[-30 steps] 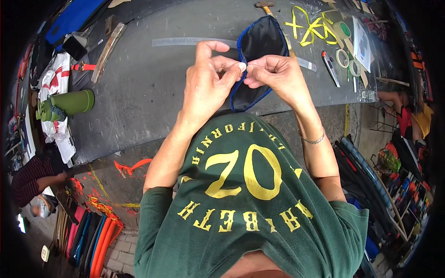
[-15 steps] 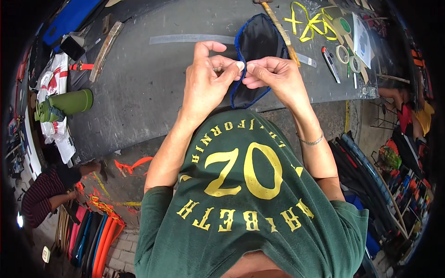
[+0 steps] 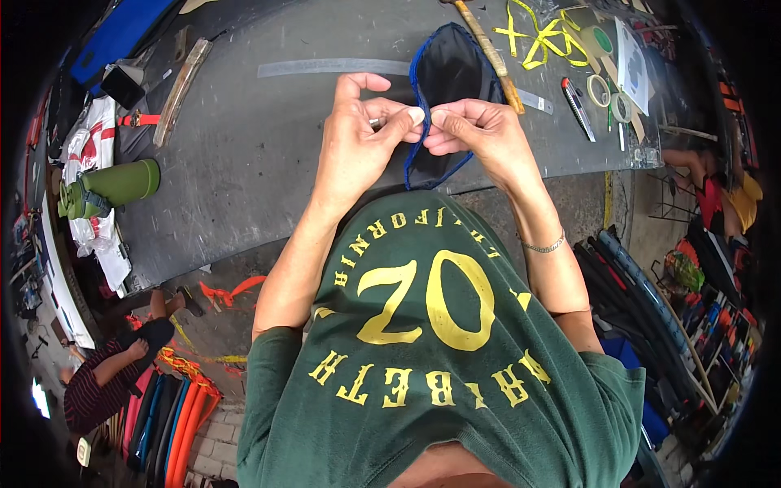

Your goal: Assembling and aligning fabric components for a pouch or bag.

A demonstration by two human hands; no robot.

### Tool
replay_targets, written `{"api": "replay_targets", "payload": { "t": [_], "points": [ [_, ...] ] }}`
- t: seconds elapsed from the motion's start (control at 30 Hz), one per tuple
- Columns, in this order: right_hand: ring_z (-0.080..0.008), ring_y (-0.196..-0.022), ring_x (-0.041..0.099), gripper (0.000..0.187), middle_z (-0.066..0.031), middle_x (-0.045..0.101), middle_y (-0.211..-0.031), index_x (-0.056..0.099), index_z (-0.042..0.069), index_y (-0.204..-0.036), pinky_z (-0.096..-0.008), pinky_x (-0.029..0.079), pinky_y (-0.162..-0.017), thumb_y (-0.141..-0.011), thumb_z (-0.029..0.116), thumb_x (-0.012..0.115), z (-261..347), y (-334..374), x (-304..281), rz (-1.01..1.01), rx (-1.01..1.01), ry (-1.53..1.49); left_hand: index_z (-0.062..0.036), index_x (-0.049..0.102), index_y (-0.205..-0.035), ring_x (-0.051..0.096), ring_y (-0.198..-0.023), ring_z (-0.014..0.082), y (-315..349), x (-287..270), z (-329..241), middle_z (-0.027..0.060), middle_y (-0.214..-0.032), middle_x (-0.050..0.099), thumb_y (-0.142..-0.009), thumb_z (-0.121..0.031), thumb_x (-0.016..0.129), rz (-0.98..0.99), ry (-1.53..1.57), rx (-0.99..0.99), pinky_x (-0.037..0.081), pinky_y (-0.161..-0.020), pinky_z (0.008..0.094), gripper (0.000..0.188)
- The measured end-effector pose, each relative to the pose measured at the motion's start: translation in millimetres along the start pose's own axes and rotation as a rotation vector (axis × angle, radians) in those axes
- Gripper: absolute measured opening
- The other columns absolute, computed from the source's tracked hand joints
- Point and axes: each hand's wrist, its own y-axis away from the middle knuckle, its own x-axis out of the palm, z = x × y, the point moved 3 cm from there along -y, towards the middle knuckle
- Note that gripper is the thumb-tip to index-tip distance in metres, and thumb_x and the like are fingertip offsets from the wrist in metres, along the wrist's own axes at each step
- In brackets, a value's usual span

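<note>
Above the table in front of me is a black fabric piece (image 3: 455, 69) with blue edging, curved into a long leaf-like shape. My left hand (image 3: 358, 134) pinches its blue left edge between thumb and finger, the index finger curled above. Right beside that pinch, my right hand (image 3: 484, 134) grips the same edge, thumb against fingers. The fingertips nearly meet. A metal ruler (image 3: 333, 67) lies behind and partly under the fabric. Along the fabric's right side lies a hammer (image 3: 486, 49) with a wooden handle.
On the right are a yellow measuring tape (image 3: 541, 37), a utility knife (image 3: 578, 110) and tape rolls (image 3: 599, 90). A green bottle (image 3: 122, 183) and a wooden strip (image 3: 181, 92) lie on the left of the dark table (image 3: 236, 163). A person in striped clothing (image 3: 102, 378) is at lower left.
Both my hands keep their pinch on the fabric's edge, almost unmoved. The person at lower left has shifted posture, with an arm and leg in new positions.
</note>
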Motion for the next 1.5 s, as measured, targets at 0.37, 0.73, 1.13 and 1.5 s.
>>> {"api": "replay_targets", "payload": {
  "t": [0.37,0.73,1.13,1.5],
  "points": [
    [-0.0169,-0.08,0.074,0.021,-0.0133,0.074,-0.092,0.07,-0.009,-0.107,-0.028,0.062,-0.074,-0.096,0.009,0.067,4.2,3.0,-1.3,0.006,-0.043,0.063,0.0028,0.043,-0.113,0.071,-0.071,0.0122,4.2,7.2,-8.3,0.0123,-0.082,0.075,-0.091,-0.006,0.072,-0.024,-0.098,0.057,0.055,-0.065,0.026,0.038],
    [-0.0176,-0.079,0.073,0.021,-0.0128,0.074,-0.093,0.069,-0.006,-0.11,-0.029,0.062,-0.075,-0.096,0.009,0.067,-6.2,3.2,0.1,-0.029,-0.021,-0.074,0.0045,0.039,-0.114,0.072,-0.076,0.0149,-2.8,5.7,4.0,0.0156,-0.084,0.074,-0.091,-0.002,0.071,-0.033,0.104,-0.046,0.059,-0.07,0.027,0.04],
    [-0.012,-0.073,0.07,0.014,-0.0093,0.074,-0.084,0.071,-0.005,-0.096,-0.025,0.059,-0.067,-0.091,0.008,0.071,0.5,13.0,3.6,-0.189,-0.098,0.144,0.0024,0.038,-0.117,0.07,-0.076,0.0144,4.0,16.9,-8.5,0.0147,-0.086,0.073,-0.091,-0.001,0.071,-0.008,-0.18,0.004,0.059,-0.071,0.0268,0.042],
    [-0.0106,-0.058,0.065,0.009,-0.006,0.07,-0.075,0.067,-0.003,-0.087,-0.0238,0.055,-0.055,-0.084,0.005,0.068,9.1,7.1,-18.5,-0.154,0.048,0.135,0.0034,0.035,-0.119,0.07,-0.077,0.0171,1.7,13.0,4.9,0.0135,-0.086,0.07,-0.092,0.0,0.069,0.012,-0.016,-0.06,0.06,-0.073,0.029,0.043]
  ]
}}
